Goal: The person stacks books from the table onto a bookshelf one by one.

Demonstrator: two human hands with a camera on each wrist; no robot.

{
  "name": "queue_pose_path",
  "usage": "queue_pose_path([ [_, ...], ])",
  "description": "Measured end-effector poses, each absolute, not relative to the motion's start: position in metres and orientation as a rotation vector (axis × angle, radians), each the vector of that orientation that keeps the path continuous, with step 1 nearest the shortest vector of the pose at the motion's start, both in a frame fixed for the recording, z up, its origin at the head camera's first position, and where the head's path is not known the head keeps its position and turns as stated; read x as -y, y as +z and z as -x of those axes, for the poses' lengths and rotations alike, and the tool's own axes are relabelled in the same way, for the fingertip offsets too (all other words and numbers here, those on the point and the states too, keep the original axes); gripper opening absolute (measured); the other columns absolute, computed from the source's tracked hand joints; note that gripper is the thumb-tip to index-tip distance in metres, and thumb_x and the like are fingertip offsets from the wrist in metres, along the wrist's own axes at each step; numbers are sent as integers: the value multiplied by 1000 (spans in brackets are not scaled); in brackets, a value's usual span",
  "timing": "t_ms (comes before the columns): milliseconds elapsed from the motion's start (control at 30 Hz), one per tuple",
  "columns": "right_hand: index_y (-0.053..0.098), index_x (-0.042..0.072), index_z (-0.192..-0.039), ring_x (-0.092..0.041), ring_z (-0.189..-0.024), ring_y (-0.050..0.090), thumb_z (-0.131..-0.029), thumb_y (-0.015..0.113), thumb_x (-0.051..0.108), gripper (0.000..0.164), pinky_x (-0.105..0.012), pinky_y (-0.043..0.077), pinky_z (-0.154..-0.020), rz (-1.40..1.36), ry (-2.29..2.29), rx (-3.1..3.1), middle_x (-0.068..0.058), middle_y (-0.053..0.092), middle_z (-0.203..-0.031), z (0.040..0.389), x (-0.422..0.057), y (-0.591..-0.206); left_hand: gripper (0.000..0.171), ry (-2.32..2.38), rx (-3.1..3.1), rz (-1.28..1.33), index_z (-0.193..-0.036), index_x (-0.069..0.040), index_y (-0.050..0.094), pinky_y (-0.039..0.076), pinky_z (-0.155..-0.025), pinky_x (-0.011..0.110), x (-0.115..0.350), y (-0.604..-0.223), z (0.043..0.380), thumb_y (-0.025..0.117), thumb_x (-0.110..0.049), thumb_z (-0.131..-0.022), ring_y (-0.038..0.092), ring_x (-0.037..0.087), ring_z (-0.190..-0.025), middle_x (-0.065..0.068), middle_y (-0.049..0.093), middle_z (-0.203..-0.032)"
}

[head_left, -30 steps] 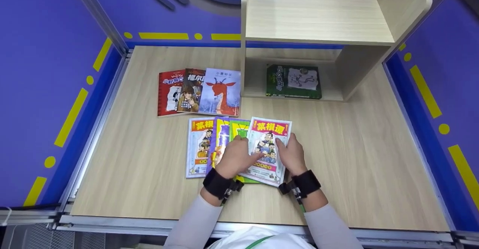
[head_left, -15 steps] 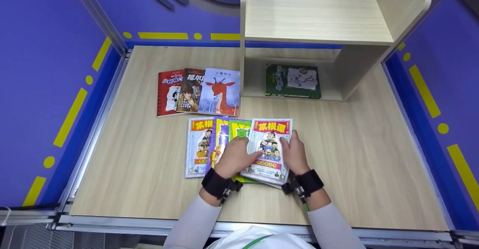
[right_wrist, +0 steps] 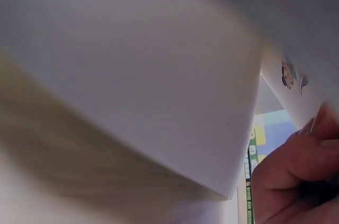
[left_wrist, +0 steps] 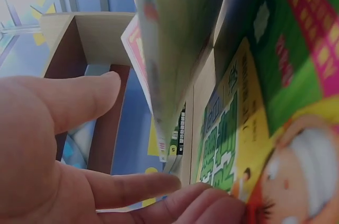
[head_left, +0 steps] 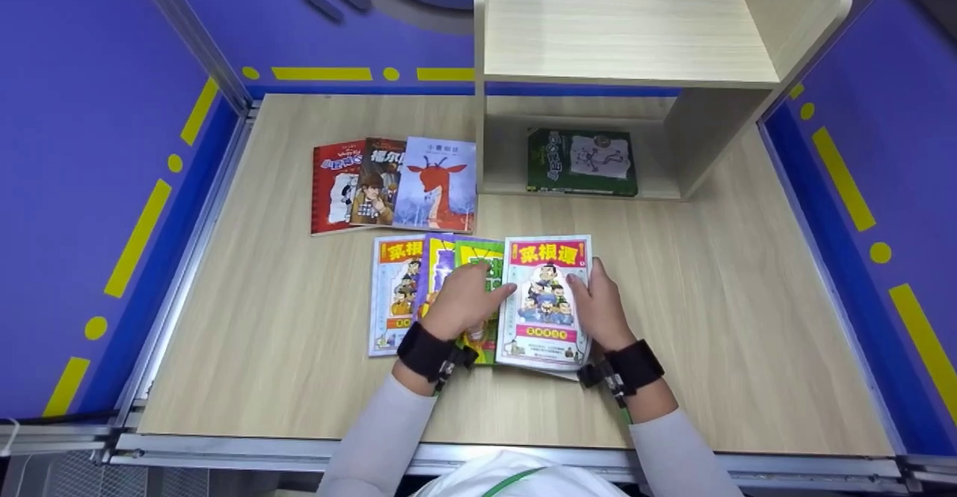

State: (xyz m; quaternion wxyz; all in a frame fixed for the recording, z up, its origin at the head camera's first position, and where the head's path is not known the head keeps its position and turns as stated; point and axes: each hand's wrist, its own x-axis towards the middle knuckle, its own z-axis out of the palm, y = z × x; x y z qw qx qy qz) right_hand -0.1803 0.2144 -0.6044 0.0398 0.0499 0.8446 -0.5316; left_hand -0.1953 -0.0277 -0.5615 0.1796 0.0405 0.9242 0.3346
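Observation:
My right hand (head_left: 602, 310) grips the right edge of a white comic book (head_left: 543, 340) with a pink title band, thumb on its cover. In the right wrist view, curled fingers (right_wrist: 296, 176) hold the book near its pale pages (right_wrist: 159, 75). My left hand (head_left: 465, 299) lies over a green book (head_left: 486, 349), its thumb by the white book's left edge. The left wrist view shows that thumb apart from the raised book, with the fingertips by the green cover (left_wrist: 286, 65). Left of it, a purple book (head_left: 438, 258) overlaps another white comic book (head_left: 390, 299).
Behind these, a red book (head_left: 329, 183), a brown book (head_left: 380, 183) and a blue deer book (head_left: 437, 190) overlap on the table (head_left: 247, 318). A wooden shelf (head_left: 628, 34) stands at the back right, a green-covered book (head_left: 579, 162) lying in its lower compartment.
The white comic book has shifted slightly right with my right hand. My left thumb has come off its cover, and more of the green book shows.

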Motion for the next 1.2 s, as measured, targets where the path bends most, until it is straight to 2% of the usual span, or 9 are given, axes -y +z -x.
queue_pose_path([
  [300, 46, 10, -149, -25, -93, 72, -112, 53, 25, 40, -35, 62, -83, -94, -1672, -2535, -17, 72, -115, 176, -217, -608, 75, 1007, -2496, -213, -164, -2, 37, 47, -119, 49, 28, -560, 227, 47, -53, -111, 59, 35, -138, 22, 49, -163],
  [333, 47, 10, -148, -25, -93, 72, -112, 54, 25, 39, -34, 62, -82, -83, -1687, -2523, -17, 72, -114, 175, -218, -608, 76, 1012, -2484, -222, -164, -1, 35, 44, -122, 50, 28, -560, 230, 47, -54, -111, 56, 36, -143, 22, 46, -164],
  [400, 48, 10, -148, -24, -91, 72, -112, 54, 25, 39, -33, 62, -81, -55, -1710, -2512, -16, 72, -112, 173, -218, -609, 77, 1023, -2467, -235, -163, 0, 38, 45, -122, 50, 30, -561, 234, 46, -56, -110, 55, 37, -144, 23, 48, -163],
  [467, 49, 9, -146, -23, -88, 72, -112, 55, 23, 37, -32, 62, -78, -22, -1726, -2516, -16, 73, -110, 171, -219, -609, 74, 1045, -2450, -246, -155, 1, 50, 53, -112, 49, 31, -562, 239, 47, -58, -109, 63, 36, -130, 23, 60, -150],
  [567, 51, 7, -142, -21, -83, 72, -111, 56, 21, 35, -31, 62, -74, 37, -1733, -2537, -16, 73, -105, 168, -218, -606, 63, 1076, -2445, -268, -128, -2, 70, 58, -87, 40, 32, -561, 248, 49, -58, -109, 69, 29, -102, 14, 73, -115],
  [667, 51, 6, -139, -21, -81, 73, -111, 57, 19, 32, -31, 62, -71, 97, -1744, -2526, -15, 74, -102, 166, -216, -602, 56, 1096, -2437, -302, -99, -6, 75, 45, -64, 32, 31, -557, 257, 52, -55, -109, 58, 21, -73, 4, 65, -83],
  [767, 51, 7, -139, -20, -81, 74, -111, 57, 19, 31, -31, 63, -71, 147, -1740, -2493, -13, 74, -103, 164, -214, -599, 57, 1074, -2425, -347, -92, -7, 78, 40, -59, 28, 29, -550, 265, 54, -55, -108, 53, 16, -65, -1, 61, -74],
  [1000, 48, 11, -145, -20, -91, 76, -112, 55, 26, 37, -31, 64, -78, 251, -1678, -2411, -13, 75, -113, 165, -213, -595, 67, 870, -2341, -543, -116, -7, 79, 54, -77, 32, 21, -533, 274, 47, -65, -106, 67, 21, -83, 5, 74, -93],
  [1200, 47, 11, -148, -20, -91, 75, -112, 55, 29, 40, -30, 63, -80, 296, -1630, -2402, -12, 75, -113, 170, -219, -593, 68, 768, -2284, -633, -133, -8, 68, 55, -83, 34, 12, -534, 272, 44, -66, -107, 66, 22, -92, 7, 71, -105],
])
